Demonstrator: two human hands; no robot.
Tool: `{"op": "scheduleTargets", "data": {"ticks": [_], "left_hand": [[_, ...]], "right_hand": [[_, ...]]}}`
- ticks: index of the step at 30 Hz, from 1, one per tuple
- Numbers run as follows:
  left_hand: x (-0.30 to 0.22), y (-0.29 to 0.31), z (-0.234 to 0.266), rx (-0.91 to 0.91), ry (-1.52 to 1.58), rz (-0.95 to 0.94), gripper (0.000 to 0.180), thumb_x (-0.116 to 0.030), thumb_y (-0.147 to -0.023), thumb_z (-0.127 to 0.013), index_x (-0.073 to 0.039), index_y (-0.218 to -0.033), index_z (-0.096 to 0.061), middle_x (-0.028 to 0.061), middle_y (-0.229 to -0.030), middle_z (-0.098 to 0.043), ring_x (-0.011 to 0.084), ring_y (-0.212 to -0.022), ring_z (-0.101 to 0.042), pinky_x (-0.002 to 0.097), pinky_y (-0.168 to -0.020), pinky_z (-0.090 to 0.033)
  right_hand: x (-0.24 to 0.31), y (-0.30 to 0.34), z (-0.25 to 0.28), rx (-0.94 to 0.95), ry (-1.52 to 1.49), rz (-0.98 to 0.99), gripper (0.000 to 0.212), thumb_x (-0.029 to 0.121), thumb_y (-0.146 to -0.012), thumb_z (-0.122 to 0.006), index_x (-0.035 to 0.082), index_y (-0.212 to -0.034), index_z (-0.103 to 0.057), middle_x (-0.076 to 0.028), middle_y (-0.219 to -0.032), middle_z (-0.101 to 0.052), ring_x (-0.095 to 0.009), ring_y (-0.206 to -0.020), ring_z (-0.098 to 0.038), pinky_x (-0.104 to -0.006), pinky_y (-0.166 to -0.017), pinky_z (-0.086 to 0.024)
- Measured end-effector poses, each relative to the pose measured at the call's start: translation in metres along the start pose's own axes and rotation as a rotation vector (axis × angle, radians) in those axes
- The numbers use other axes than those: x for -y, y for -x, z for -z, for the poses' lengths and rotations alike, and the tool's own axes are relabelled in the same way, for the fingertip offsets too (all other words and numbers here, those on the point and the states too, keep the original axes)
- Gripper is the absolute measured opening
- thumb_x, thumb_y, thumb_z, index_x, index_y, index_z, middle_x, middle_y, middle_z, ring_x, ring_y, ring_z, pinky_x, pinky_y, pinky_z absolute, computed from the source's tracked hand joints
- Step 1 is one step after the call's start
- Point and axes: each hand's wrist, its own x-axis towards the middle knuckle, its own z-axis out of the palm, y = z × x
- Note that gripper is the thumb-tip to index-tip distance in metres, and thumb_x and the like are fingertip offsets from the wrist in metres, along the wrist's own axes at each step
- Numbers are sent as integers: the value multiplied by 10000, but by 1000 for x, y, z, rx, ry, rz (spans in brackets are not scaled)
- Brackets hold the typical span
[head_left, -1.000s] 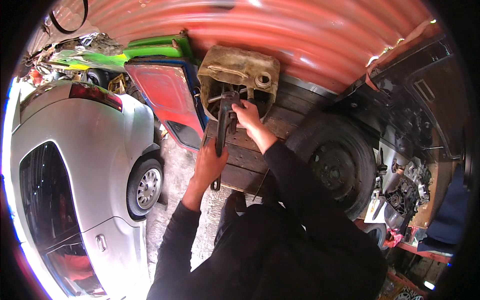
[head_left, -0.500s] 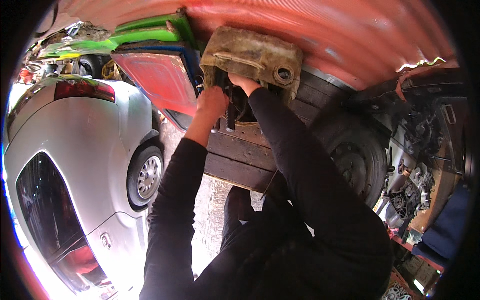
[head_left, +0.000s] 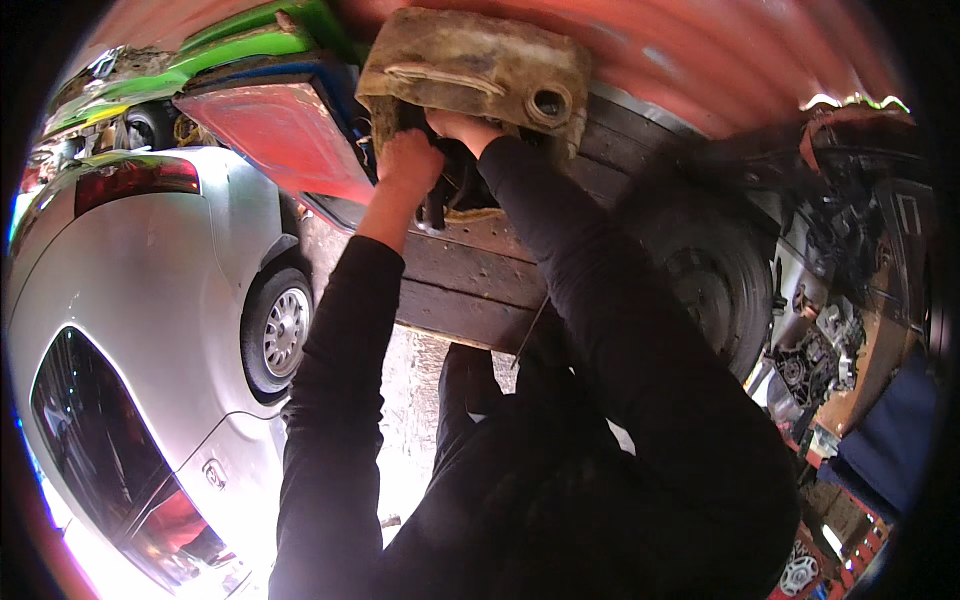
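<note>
A grimy tan, box-shaped part point(head_left: 470, 68) with a round hole at its right end sits at the far edge of a dark plank bench point(head_left: 470, 285). My left hand point(head_left: 410, 162) is closed in a fist at the left of its hollow front; whatever it grips is hidden. Beside it, my right hand point(head_left: 458, 128) reaches under the part's upper edge, its fingers out of sight inside. Dark bar-like pieces point(head_left: 431, 212) show below my left hand, too shadowed to name.
At the left stands a silver car point(head_left: 190, 270). Red point(head_left: 280, 140) and green point(head_left: 245, 45) panels lean left of the bench. A dark tyre point(head_left: 690, 290) is to the right, with metal engine parts point(head_left: 815, 365) beyond. Behind rises a red corrugated wall point(head_left: 690, 60).
The view has shifted, so the tan part and bench sit higher and slightly left. Both hands stay at the part's hollow, and less of the dark bars shows.
</note>
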Motion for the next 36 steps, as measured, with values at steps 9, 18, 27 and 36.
{"op": "scheduleTargets", "data": {"ticks": [9, 18, 27, 36], "left_hand": [[-34, 169, -10, -707, 460, -169, 241, -88, -835, -738, -34, -1052, -648, 154, -944, -647, 380, -885, -626, 486, -802, -492], [-147, 266, -206, 487, 337, -61, 329, -341, -867, -726, -72, -1055, -719, 190, -1120, -744, 355, -1074, -718, 466, -920, -577], [-122, 263, -223, 484, 317, 46, 407, -319, -898, -675, -66, -1217, -660, 196, -1152, -719, 386, -1063, -711, 499, -919, -579], [-118, 293, -216, 418, 464, 125, 415, -229, -895, -664, 17, -1221, -587, 255, -1166, -685, 446, -1085, -681, 552, -933, -552]], "right_hand": [[72, 146, 106, -179, -488, 85, 243, 103, -991, -610, 6, -1206, -669, -239, -1239, -671, -395, -1181, -651, -453, -1007, -517], [26, 396, -5, -239, -473, -843, 446, 30, -939, -607, 5, -1371, -500, -220, -1329, -594, -343, -1300, -576, -414, -1111, -441], [30, 376, -44, -284, -284, -1063, 704, 174, -855, -702, 24, -1449, -355, -340, -1276, -572, -501, -1177, -597, -541, -1013, -473], [37, 370, -30, 103, -3, -780, 314, 253, -892, -741, 20, -1063, -617, -247, -1072, -692, -446, -1015, -693, -568, -853, -548]]}}
